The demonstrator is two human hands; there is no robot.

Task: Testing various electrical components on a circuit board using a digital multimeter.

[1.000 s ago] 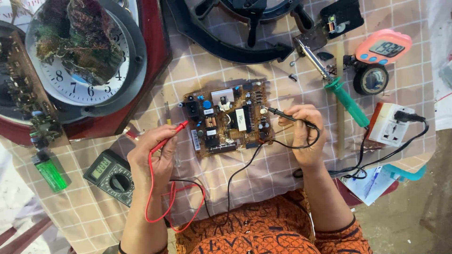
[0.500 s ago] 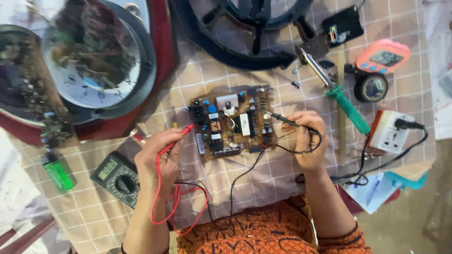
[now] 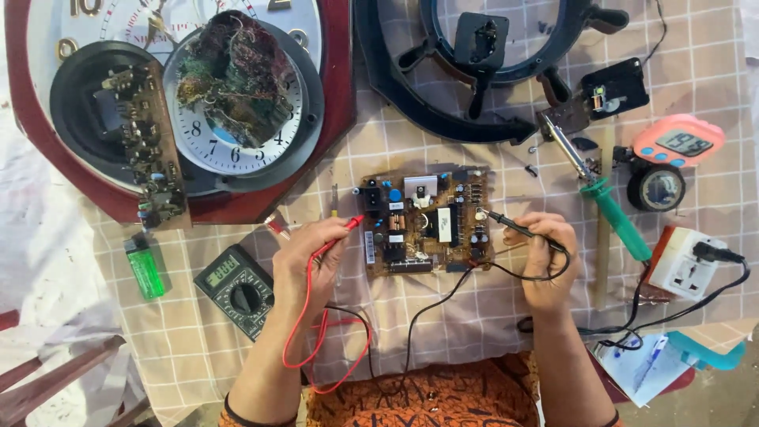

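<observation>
1. Your left hand (image 3: 304, 257) is closed around the thin red test stick (image 3: 340, 235). Its tip sits at the left edge of the brown circuit board with many small parts (image 3: 427, 221).
2. Your right hand (image 3: 545, 265) pinches the thin black test stick (image 3: 514, 227). Its tip touches a spot near the right side of the board.
3. The board lies flat on the checked cloth (image 3: 379, 150), between your two hands.
4. Hold both tips very still. Let each tip touch only one shiny spot, not two.
5. Look over at the dark grey meter with a round dial (image 3: 237, 290), just left of your left hand.
6. The meter's little screen is too small to read here.
7. You cannot tell which tiny part each tip rests on.
8. The red wire (image 3: 304, 332) and black wire (image 3: 419, 316) loop down and run off the bottom.
</observation>
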